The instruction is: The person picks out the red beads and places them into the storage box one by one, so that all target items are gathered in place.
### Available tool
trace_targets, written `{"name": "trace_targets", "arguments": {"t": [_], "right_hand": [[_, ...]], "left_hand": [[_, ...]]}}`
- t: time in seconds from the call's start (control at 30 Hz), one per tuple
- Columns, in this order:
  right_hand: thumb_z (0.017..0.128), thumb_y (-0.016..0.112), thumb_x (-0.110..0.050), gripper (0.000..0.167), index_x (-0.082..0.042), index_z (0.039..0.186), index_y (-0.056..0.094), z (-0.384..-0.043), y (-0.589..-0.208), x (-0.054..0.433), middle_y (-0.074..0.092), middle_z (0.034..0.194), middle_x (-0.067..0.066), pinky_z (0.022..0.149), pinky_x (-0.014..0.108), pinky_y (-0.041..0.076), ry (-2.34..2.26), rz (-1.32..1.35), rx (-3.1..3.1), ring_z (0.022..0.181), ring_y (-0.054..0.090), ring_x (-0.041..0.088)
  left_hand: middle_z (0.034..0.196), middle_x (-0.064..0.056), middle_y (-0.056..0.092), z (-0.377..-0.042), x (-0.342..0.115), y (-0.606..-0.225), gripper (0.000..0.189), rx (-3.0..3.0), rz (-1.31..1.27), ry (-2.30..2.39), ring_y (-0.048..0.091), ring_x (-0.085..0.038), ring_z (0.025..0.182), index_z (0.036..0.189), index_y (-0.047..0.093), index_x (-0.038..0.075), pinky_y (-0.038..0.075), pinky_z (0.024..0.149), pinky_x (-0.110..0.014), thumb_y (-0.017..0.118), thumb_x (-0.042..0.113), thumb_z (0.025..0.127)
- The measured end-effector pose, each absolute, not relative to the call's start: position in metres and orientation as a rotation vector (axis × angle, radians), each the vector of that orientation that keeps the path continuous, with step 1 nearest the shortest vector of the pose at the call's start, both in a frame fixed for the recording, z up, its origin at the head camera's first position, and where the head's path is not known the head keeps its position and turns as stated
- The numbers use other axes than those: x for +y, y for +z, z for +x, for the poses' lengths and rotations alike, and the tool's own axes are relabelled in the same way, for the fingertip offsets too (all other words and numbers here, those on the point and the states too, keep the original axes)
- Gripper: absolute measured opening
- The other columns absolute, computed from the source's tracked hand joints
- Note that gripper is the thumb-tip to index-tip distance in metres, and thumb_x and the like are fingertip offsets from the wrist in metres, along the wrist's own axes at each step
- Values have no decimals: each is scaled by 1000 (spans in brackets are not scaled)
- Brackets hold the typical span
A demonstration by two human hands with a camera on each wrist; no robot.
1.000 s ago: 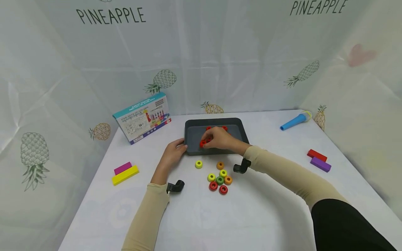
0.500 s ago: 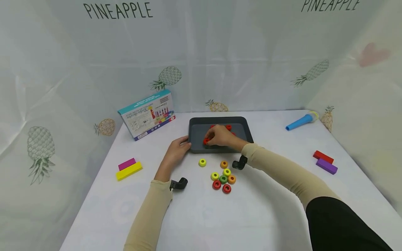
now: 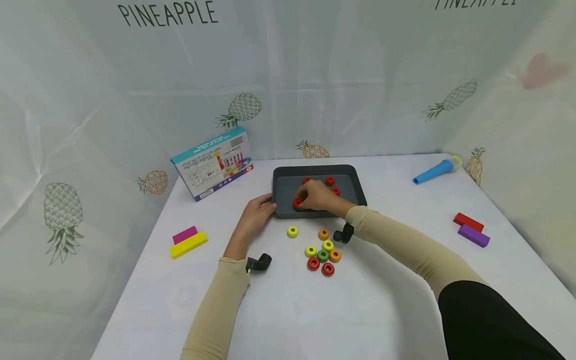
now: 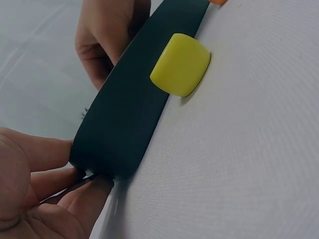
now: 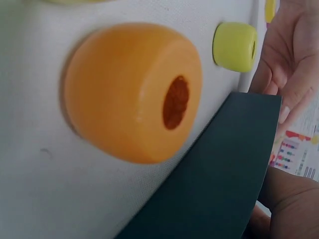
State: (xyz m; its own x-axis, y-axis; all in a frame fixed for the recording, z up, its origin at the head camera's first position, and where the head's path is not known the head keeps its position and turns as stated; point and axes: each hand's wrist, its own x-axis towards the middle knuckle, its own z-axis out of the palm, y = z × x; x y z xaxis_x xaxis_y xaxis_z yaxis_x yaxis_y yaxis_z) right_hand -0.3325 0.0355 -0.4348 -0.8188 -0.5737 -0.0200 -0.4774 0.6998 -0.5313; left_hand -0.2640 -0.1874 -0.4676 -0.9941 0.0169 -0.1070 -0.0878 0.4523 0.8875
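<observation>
Two hands work at a dark tray (image 3: 283,186), set near the far edge of the white table (image 3: 288,320), between its far corners.

Head view: The fingers of the right hand (image 3: 317,196) are bent and pinch a red bead (image 3: 297,203) inside the tray, near the tray's near-left corner. The left hand (image 3: 257,215) grips the outside of that corner. Further red beads (image 3: 330,180) lie in the tray, toward its far side. Between the tray and the table's near edge stand a yellow bead (image 3: 292,231), an orange bead (image 3: 323,234) and a cluster of six beads (image 3: 323,255) (two yellow, one green, one orange, two red). A printed box (image 3: 216,166) leans at the far-left corner; a blue toy (image 3: 433,171) lies near the far-right corner. A magenta block (image 3: 185,234) and a yellow block (image 3: 189,244) adjoin near the left edge; a red block (image 3: 469,221) and a purple block (image 3: 474,235) adjoin near the right edge.

Left wrist view: The left hand's thumb and fingers hold the tray corner. The yellow bead stands just beside the tray's near wall.

Right wrist view: The orange bead fills the foreground; the tray wall hides the right hand's fingertips.
</observation>
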Motion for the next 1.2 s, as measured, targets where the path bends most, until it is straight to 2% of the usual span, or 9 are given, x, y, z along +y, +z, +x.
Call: {"name": "trace_targets", "arguments": {"t": [0.5, 0.67, 0.83, 0.9, 0.97, 1.1, 1.2], "right_hand": [[84, 81, -14, 31, -5, 113, 75, -322, -418, 46, 76, 106, 8, 83, 32, 60, -898, -802, 2678, 95, 71, 19], [86, 79, -18, 33, -6, 116, 75, -312, -411, 50, 76, 109, 6, 81, 31, 60, -893, -820, 2687, 95, 70, 17], [87, 79, -20, 35, -4, 119, 74, -297, -402, 55, 75, 115, 8, 86, 35, 60, -889, -884, 2689, 102, 70, 21], [87, 79, -21, 35, -5, 118, 74, -290, -400, 58, 75, 115, 8, 84, 33, 59, -892, -895, 2679, 99, 69, 20], [87, 79, -21, 34, -6, 117, 75, -283, -398, 61, 76, 113, 8, 77, 30, 58, -882, -912, 2673, 90, 68, 19], [85, 81, -20, 31, -7, 113, 77, -267, -399, 69, 77, 105, 7, 65, 25, 48, -882, -925, 2656, 76, 59, 15], [84, 82, -20, 29, -7, 111, 78, -256, -399, 74, 77, 104, 8, 66, 24, 48, -913, -927, 2635, 78, 58, 16]], "left_hand": [[153, -5, 53, -264, -187, -467, 50, 2563, -110, 1581, 42, -26, 148, 149, 52, 19, 29, 124, -51, 60, 31, 101], [153, -5, 53, -264, -186, -468, 50, 2567, -111, 1579, 40, -27, 149, 149, 51, 19, 29, 124, -51, 60, 31, 101], [154, -4, 51, -265, -185, -470, 50, 2564, -116, 1583, 36, -27, 151, 150, 51, 19, 28, 125, -52, 59, 31, 102], [154, -4, 51, -265, -185, -471, 50, 2568, -125, 1587, 35, -27, 151, 149, 52, 19, 27, 125, -53, 59, 30, 102], [155, -4, 50, -265, -185, -471, 49, 2570, -124, 1585, 35, -28, 151, 149, 51, 20, 27, 125, -54, 59, 30, 102], [157, -4, 48, -264, -184, -470, 50, 2554, -133, 1571, 33, -28, 153, 150, 51, 21, 26, 125, -54, 59, 31, 102], [157, -3, 48, -264, -184, -469, 50, 2554, -147, 1568, 32, -28, 153, 150, 51, 22, 25, 125, -54, 59, 32, 101]]}}
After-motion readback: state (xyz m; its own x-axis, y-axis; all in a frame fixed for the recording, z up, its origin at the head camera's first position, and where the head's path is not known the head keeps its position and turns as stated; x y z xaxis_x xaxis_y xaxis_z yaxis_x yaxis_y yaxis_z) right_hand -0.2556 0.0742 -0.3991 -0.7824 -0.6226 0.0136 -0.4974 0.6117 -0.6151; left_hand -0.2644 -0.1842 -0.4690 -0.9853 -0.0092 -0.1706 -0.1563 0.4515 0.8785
